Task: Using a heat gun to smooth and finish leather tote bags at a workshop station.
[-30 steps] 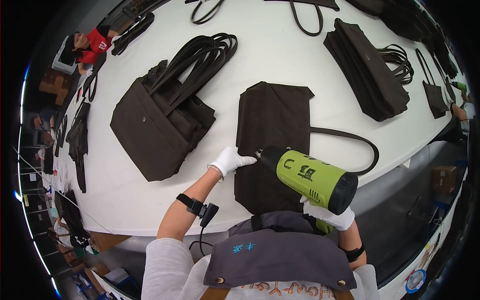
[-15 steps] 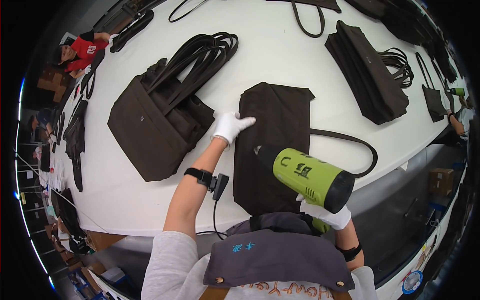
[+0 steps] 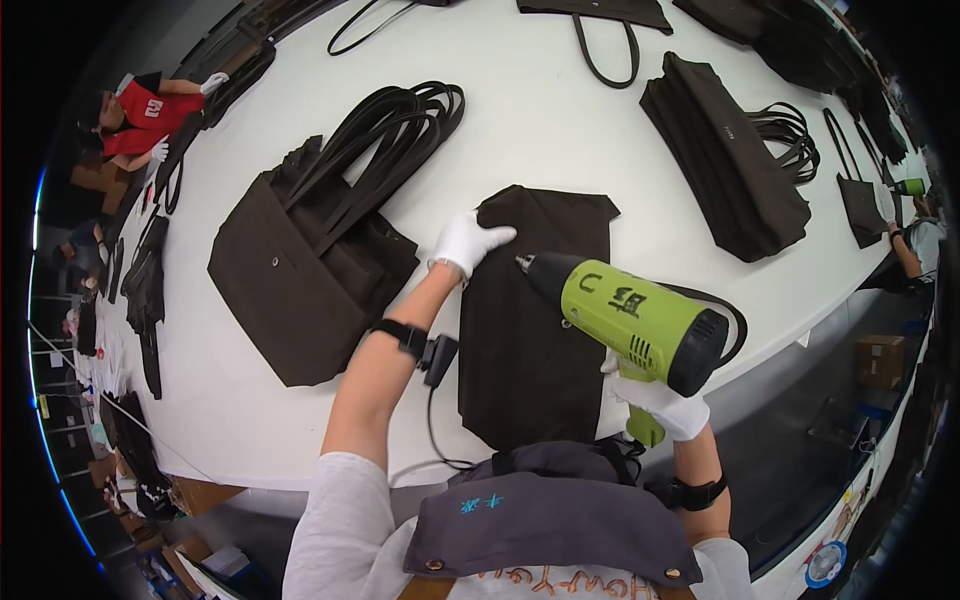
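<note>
A dark brown fabric bag [image 3: 520,350] lies flat on the table in front of me, its strap looping out to the right. At its upper left edge rests my left hand [image 3: 468,244], in a white glove, with the thumb stretched out over the fabric. Its other fingers are partly hidden. My right hand [image 3: 665,398], also gloved, is wrapped round the handle of a green heat gun [image 3: 630,312] with a black front and rear. The gun's metal nozzle points left over the bag, close to my left thumb. Part of the right hand is hidden behind the gun.
A pile of brown bags [image 3: 285,280] with bundled straps lies left on the white table [image 3: 420,420]. Another stack [image 3: 725,165] lies to the right, and a bag [image 3: 600,12] is at the far edge. Co-workers stand at the left and right sides. A cable hangs from my left wrist strap.
The heat gun has moved slightly right, and its nozzle now sits farther up the bag, nearer my left thumb. My left hand stays at the bag's edge. The co-worker at left has shifted their arms.
</note>
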The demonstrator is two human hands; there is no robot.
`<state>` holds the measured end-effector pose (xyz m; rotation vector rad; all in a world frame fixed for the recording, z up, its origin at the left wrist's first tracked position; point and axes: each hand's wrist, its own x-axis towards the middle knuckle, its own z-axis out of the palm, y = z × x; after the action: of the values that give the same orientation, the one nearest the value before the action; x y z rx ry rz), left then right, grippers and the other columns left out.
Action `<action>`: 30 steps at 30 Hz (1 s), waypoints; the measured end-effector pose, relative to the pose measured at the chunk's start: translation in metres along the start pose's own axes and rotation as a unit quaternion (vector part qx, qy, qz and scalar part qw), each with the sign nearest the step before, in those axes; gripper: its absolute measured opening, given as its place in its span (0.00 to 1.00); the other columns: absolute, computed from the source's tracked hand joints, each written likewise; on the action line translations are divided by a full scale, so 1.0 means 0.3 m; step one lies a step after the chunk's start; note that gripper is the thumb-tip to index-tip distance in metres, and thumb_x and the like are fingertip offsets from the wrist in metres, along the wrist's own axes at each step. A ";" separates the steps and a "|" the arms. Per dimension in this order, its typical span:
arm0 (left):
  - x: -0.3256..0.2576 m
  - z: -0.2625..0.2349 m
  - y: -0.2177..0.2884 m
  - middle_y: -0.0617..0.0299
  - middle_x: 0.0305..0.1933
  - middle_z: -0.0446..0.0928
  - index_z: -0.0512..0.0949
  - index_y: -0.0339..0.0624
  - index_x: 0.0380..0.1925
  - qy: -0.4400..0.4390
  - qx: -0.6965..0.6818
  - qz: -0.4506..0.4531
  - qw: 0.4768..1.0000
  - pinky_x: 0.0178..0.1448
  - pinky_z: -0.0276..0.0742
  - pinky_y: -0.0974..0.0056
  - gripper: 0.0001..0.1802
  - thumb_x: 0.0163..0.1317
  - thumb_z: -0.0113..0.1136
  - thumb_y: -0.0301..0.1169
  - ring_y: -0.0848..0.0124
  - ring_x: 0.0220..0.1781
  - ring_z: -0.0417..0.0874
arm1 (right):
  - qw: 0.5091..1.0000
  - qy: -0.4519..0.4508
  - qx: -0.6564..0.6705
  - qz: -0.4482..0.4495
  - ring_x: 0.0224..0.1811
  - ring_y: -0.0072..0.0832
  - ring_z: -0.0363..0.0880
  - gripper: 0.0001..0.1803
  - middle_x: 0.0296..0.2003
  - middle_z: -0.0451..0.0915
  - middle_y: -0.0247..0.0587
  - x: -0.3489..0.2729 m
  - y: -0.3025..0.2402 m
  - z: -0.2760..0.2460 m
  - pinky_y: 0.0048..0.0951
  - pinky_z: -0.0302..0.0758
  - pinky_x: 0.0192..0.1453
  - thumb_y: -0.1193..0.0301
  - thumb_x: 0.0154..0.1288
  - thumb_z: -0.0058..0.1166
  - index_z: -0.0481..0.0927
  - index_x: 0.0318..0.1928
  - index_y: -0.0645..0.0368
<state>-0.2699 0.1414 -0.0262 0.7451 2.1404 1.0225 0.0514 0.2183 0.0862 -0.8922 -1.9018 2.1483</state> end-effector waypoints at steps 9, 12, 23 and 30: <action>0.187 -0.021 -0.090 0.42 0.25 0.79 0.80 0.21 0.31 0.035 0.020 -0.055 0.998 0.40 0.76 0.57 0.41 0.65 0.45 0.60 0.54 0.32 0.82 | 0.997 0.031 0.057 0.043 0.29 0.21 0.78 0.13 0.33 0.78 0.35 0.164 -0.085 0.022 0.22 0.76 0.32 0.81 0.53 0.56 0.77 0.42 0.64; 0.173 -0.043 -0.062 0.47 0.31 0.80 0.79 0.24 0.39 -0.011 -0.001 -0.088 0.996 0.45 0.72 0.59 0.43 0.66 0.39 0.63 0.60 0.36 0.79 | 0.996 0.025 0.079 0.021 0.29 0.22 0.78 0.14 0.33 0.78 0.37 0.217 -0.088 0.029 0.22 0.76 0.32 0.82 0.53 0.56 0.77 0.43 0.65; 0.148 -0.049 -0.069 0.53 0.32 0.81 0.80 0.28 0.42 -0.038 -0.017 -0.074 0.996 0.40 0.74 0.61 0.37 0.63 0.51 0.59 0.66 0.34 0.80 | 0.997 0.023 0.078 0.011 0.27 0.23 0.78 0.19 0.34 0.79 0.40 0.267 -0.101 0.026 0.23 0.76 0.31 0.84 0.50 0.55 0.76 0.46 0.67; -0.224 -0.027 -0.071 0.55 0.36 0.84 0.81 0.34 0.44 -0.187 0.063 -0.091 0.976 0.40 0.78 0.67 0.29 0.51 0.70 0.48 0.73 0.35 0.83 | 0.995 -0.098 0.025 0.002 0.37 0.26 0.80 0.20 0.36 0.81 0.39 -0.023 0.009 -0.068 0.27 0.78 0.43 0.79 0.53 0.62 0.76 0.48 0.63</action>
<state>-0.2380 0.0785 -0.0194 0.7208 1.9147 0.6002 0.0682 0.2322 0.0855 -0.7000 -1.9204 2.3522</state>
